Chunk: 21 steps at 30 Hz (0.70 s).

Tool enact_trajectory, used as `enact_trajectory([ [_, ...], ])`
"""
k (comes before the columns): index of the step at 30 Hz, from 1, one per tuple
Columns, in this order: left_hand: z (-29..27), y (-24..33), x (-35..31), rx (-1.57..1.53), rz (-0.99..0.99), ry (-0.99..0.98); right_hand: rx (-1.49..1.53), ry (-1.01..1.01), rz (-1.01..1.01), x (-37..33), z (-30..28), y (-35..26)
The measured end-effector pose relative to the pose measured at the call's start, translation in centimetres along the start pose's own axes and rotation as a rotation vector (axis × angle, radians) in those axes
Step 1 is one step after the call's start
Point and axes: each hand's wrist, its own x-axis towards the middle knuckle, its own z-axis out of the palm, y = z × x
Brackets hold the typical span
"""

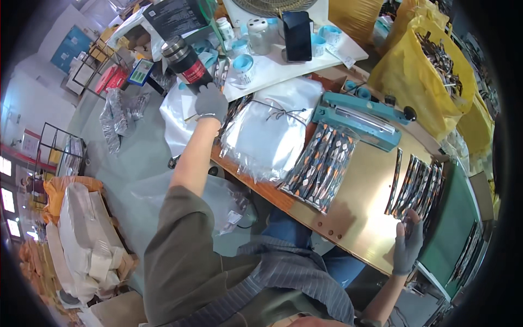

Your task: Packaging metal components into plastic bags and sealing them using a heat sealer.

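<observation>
Left hand [211, 102] meets flask [188, 66] low, grip unclear; full wrap should steady best. Right hand [409, 243] is loose, near strips [419, 185].

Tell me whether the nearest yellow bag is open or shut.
Open: the yellow bag gapes wide at its mouth, and dark strips show inside.

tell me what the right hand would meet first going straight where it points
Probably the dark patterned strips just ahead of the right hand; depth is unclear, so they may already touch.
</observation>
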Motion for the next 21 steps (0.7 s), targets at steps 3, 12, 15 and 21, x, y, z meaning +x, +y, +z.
enact_trajectory([
  [3,-0.5,1.0,1.5,0.042,0.302,0.122,0.120,0.090,0.065,0.0,-1.0,1.8],
  [12,-5.3,24.9,-19.7,-1.061,0.727,-0.691,-0.660,0.235,0.450,13.5,0.4,19.9],
  [15,2.9,31.0,-24.0,-1.012,0.622,-0.730,-0.572,0.217,0.638,13.7,1.3,20.7],
  [21,2.1,43.0,-21.1,-1.466,-0.241,-1.597,-0.160,0.289,0.758,14.4,0.8,19.2],
])
